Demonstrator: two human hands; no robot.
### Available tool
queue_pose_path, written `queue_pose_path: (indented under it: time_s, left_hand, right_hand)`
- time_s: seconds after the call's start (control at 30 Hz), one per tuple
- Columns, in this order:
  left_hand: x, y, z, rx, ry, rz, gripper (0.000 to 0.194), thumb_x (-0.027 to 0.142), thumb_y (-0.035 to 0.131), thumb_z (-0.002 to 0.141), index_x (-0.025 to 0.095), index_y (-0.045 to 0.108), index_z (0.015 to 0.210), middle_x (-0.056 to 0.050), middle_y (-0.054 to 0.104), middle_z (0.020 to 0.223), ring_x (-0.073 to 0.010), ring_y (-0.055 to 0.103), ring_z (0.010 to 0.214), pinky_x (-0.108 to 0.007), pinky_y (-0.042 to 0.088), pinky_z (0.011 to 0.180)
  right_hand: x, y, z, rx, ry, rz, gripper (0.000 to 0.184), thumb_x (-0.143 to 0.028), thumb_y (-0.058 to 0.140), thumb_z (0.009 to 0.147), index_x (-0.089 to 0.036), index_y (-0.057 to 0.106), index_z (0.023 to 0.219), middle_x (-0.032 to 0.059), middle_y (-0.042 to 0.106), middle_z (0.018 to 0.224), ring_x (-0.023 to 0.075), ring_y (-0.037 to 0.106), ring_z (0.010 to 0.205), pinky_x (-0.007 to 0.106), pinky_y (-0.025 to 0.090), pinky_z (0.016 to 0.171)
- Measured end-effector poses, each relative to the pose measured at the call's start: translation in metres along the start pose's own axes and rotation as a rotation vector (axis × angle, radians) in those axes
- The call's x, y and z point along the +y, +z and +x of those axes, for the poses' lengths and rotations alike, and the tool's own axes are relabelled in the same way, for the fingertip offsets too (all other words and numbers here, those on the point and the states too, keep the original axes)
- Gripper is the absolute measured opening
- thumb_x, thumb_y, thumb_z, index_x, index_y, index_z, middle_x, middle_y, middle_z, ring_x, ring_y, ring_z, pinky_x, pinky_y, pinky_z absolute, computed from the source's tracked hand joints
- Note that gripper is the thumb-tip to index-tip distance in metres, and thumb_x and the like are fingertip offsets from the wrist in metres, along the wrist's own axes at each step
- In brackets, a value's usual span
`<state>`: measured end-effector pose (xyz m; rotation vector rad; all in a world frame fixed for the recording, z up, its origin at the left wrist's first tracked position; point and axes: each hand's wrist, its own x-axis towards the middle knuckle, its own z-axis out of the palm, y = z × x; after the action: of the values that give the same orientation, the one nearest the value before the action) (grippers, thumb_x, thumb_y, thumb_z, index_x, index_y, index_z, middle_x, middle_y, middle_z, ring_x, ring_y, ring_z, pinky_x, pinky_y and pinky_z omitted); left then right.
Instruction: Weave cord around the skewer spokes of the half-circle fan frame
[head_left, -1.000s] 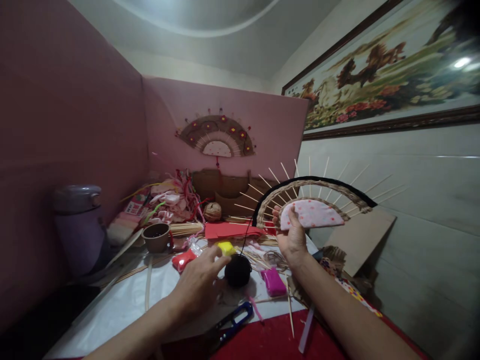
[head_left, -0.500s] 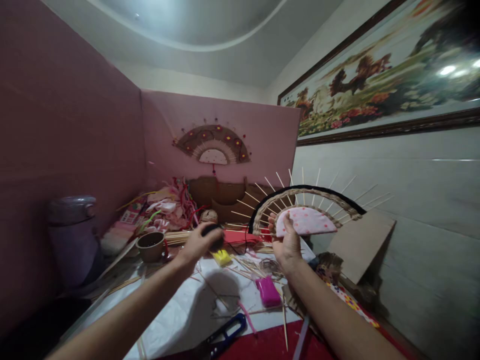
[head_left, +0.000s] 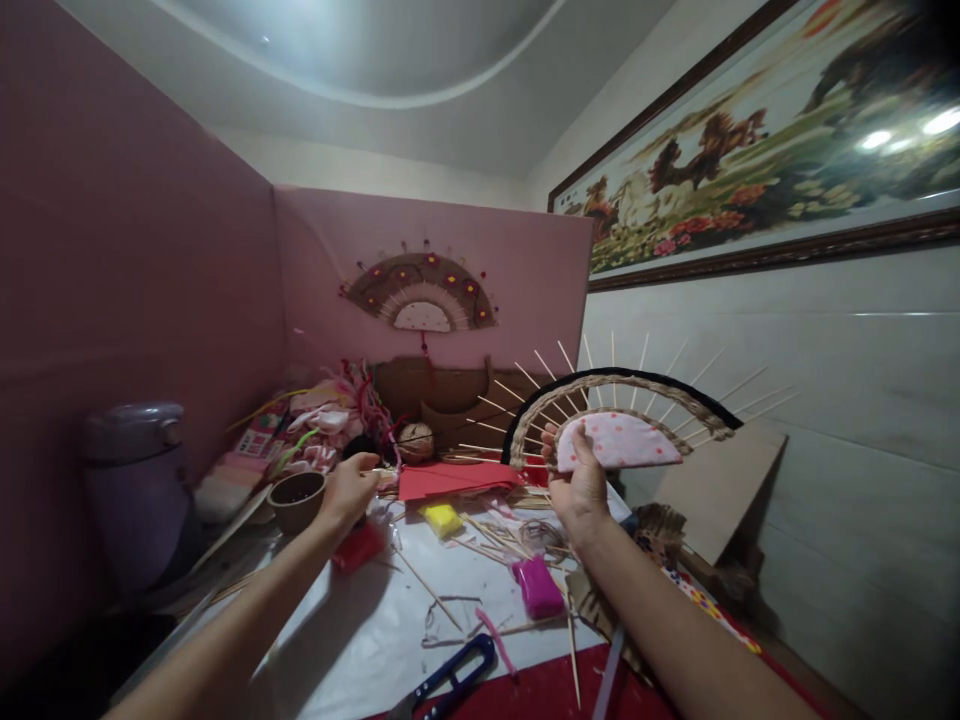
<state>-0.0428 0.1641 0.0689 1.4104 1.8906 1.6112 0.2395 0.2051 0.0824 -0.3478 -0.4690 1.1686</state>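
Note:
My left hand (head_left: 349,492) is at left of centre, near a brown bowl. Its fingers are closed around a ball of black yarn (head_left: 361,447), largely hidden by the hand. A thin dark strand seems to run from it toward the fan. My right hand (head_left: 581,490) grips a half-round fan frame (head_left: 619,445) by its white, pink-dotted centre, thumb in front, fingers behind. Thin sticks radiate from this centre. A tan braided band (head_left: 536,405) and a black outer band (head_left: 630,373) arch across the sticks, whose tips stick out beyond.
On the white-covered table lie yellow clay (head_left: 442,519), magenta clay (head_left: 537,586), red sheets (head_left: 454,481), loose sticks and blue-handled snips (head_left: 454,680). The brown bowl (head_left: 297,500) and a flask (head_left: 142,500) stand left. A finished fan (head_left: 424,290) hangs on the pink panel. Cardboard (head_left: 724,490) leans right.
My left hand has moved left with the black yarn, away from the fan frame, uncovering the red sheets and a twine ball. The fan frame has shifted slightly right in view.

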Motion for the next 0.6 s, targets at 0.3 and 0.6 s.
queue_pose_path:
  time_s: [0.3, 0.6]
  left_hand:
    - [0.026, 0.054, 0.007, -0.255, 0.506, 0.375, 0.071, 0.013, 0.064, 0.058, 0.018, 0.046, 0.126, -0.009, 0.050, 0.131, -0.0253, 0.032, 0.127, -0.036, 0.024, 0.102]
    - [0.025, 0.037, -0.083, -0.457, 0.563, 0.463, 0.025, 0.025, 0.043, 0.083, 0.020, 0.060, 0.066, 0.000, 0.063, 0.063, -0.0132, 0.055, 0.061, -0.023, 0.034, 0.055]
  right_hand:
    - [-0.007, 0.000, 0.004, -0.036, -0.045, 0.004, 0.020, -0.027, 0.065, 0.070, -0.017, 0.060, 0.086, 0.0013, 0.070, 0.073, 0.0095, 0.064, 0.059, 0.016, 0.049, 0.049]
    - [-0.012, -0.007, 0.017, 0.011, -0.080, 0.013, 0.015, -0.024, 0.061, 0.074, -0.017, 0.059, 0.087, 0.0000, 0.069, 0.071, 0.0095, 0.064, 0.059, 0.016, 0.049, 0.049]
